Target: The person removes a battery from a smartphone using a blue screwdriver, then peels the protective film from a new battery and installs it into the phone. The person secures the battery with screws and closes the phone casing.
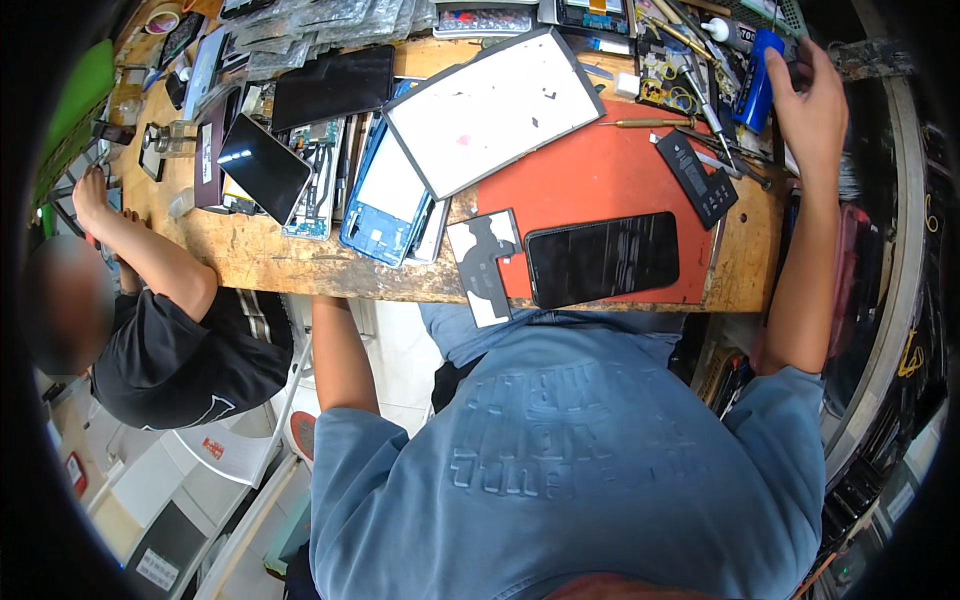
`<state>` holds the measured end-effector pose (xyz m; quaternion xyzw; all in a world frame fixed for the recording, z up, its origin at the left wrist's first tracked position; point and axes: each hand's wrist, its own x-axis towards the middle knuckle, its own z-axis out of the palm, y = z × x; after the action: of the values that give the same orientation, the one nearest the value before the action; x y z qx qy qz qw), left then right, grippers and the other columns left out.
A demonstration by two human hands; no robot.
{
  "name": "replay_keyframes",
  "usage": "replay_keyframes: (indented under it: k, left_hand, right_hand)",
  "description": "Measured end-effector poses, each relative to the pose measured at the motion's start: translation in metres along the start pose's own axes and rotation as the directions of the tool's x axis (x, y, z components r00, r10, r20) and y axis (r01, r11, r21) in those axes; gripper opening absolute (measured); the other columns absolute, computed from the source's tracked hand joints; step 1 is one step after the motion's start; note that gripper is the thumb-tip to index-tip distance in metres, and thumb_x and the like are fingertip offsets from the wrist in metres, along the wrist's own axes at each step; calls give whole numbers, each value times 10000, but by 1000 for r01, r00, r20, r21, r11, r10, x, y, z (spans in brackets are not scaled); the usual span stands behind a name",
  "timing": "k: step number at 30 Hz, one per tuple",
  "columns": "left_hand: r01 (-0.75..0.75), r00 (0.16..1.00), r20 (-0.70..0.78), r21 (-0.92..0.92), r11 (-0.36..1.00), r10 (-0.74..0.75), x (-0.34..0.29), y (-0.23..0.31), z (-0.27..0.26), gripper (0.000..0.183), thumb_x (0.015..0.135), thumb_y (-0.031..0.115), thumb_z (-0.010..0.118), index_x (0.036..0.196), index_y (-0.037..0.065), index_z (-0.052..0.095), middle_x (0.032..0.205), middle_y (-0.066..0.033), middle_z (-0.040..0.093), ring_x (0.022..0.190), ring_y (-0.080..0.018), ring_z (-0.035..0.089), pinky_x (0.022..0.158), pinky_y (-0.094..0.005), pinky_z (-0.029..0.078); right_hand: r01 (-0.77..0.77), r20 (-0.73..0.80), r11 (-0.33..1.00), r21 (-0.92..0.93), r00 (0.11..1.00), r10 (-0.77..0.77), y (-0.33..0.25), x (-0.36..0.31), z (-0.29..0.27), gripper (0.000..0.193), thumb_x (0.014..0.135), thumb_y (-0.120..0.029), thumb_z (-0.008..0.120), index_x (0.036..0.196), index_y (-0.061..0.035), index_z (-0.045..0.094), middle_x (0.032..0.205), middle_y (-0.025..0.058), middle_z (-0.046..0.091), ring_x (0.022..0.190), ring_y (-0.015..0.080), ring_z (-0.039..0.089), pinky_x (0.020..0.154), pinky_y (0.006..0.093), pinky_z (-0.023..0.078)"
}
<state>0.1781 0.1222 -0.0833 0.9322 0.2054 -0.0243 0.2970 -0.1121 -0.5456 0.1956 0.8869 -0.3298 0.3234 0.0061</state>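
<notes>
My right hand (815, 100) reaches over the far right of the bench, thumb and fingers apart. Its thumb overlaps the edge of a blue cylindrical object (760, 82); whether it grips this is unclear. My left forearm drops below the bench's front edge, which hides the hand. In front of me a dark-screened phone (602, 260) lies on an orange-red mat (560, 150). Left of it, a flat white-and-grey L-shaped piece (484, 285) sticks out over the front edge. A black L-shaped phone battery (697, 178) rests at the mat's right side.
A white dark-rimmed panel (495, 112) overlaps the mat's far left. Phone frames (385, 230) and black screens (265, 168) crowd the left, with plastic bags (325, 30) behind. Screwdrivers (650, 123) and tweezers lie at right. Another person (190, 330) sits at the left.
</notes>
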Motion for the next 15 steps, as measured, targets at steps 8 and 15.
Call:
replay_keyframes:
  k: [8,15]
  left_hand:
    - [9,1000,11,-73,997,-8,27,15,-11,221,1045,166,634,1178,10,717,1036,-183,777,1031,-317,723,920,-415,554]
    - [19,999,45,-132,991,-13,23,15,-4,229,1045,142,625,1212,12,713,1035,-172,785,1050,-301,728,936,-406,553]
  right_hand:
    - [274,164,739,615,872,-461,-148,-100,-78,304,868,-108,814,1154,-26,748,1009,114,717,886,263,695,829,406,554]
    - [606,67,536,588,624,-778,-222,-203,-49,256,868,-120,744,1108,-33,727,996,62,678,837,223,630,834,381,517]
